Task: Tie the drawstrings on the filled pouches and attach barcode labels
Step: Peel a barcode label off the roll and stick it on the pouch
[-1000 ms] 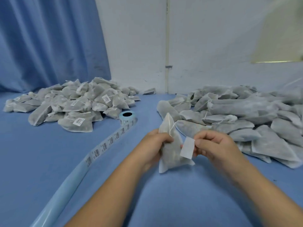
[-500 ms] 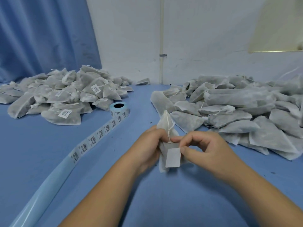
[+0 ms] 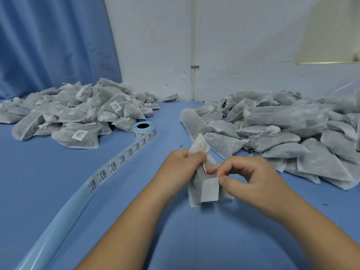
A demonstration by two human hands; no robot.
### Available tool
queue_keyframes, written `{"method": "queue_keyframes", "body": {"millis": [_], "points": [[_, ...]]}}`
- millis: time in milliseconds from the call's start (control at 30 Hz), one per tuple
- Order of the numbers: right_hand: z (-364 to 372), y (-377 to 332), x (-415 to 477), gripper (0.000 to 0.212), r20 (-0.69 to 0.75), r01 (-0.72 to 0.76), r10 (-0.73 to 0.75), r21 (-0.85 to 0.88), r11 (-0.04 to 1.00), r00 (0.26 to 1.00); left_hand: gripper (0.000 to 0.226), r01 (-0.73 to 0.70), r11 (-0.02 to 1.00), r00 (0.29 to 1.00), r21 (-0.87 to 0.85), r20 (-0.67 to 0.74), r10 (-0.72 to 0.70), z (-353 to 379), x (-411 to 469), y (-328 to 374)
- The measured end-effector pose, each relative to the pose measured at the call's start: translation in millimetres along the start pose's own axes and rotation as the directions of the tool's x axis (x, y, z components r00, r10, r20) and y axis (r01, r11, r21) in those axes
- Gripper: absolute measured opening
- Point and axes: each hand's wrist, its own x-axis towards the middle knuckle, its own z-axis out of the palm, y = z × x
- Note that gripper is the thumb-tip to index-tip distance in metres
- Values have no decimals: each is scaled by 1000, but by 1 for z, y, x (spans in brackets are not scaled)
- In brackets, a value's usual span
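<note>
Table (image 3: 58,201), 2 pouch piles (image 3: 78,115), L fingers (image 3: 195,157) grip 1 pouch (image 3: 194,182), R fingers (image 3: 222,180) pinch 1 label (image 3: 210,190)

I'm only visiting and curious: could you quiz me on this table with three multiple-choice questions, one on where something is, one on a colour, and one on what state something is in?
1. Where is the label roll?
A. on the right-hand heap
B. beside the labelled pile on the left
C. in a hand

2. What colour is the table?
A. blue
B. red
C. green

3. What state is the loose label in?
A. lying flat on the table
B. on the backing strip
C. pinched in the right hand

Answers:
1. B, because it stands on the table next to that pile.
2. A, because the bare surface is blue all round.
3. C, because thumb and fingers pinch it in front of the pouch that the left hand grips.
</note>
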Motion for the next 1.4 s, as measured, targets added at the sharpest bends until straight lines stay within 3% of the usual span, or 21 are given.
{"method": "queue_keyframes", "body": {"millis": [167,333,500,667,800,933,1100,1400], "points": [[-3,-4,-2,13,-22,27,-27,-2,1000,999,36,-75,993,996,95,-45,79,-3,0,0],[1,-8,-3,9,1,54,-54,-19,998,999,31,-122,985,992,124,-4,123,-5,-3,2],[4,-11,-5,10,8,61,-60,-74,995,998,27,-86,982,996,165,20,84,-4,-5,3],[3,-8,-5,18,33,66,-61,-156,986,998,36,-70,993,995,97,74,63,-6,-8,8],[0,-10,-3,15,4,57,-57,-87,995,998,19,-62,995,997,73,53,59,-12,-7,8],[-4,-11,1,4,-175,23,-23,-3,1000,984,18,-36,999,999,17,27,36,-14,-7,7],[-5,-6,3,8,-514,-33,13,-30,999,857,38,31,998,999,-55,10,-30,-11,-7,6],[10,0,3,13,-633,-50,-187,-337,940,752,43,70,994,998,-89,8,-69,-3,-8,6]]}}
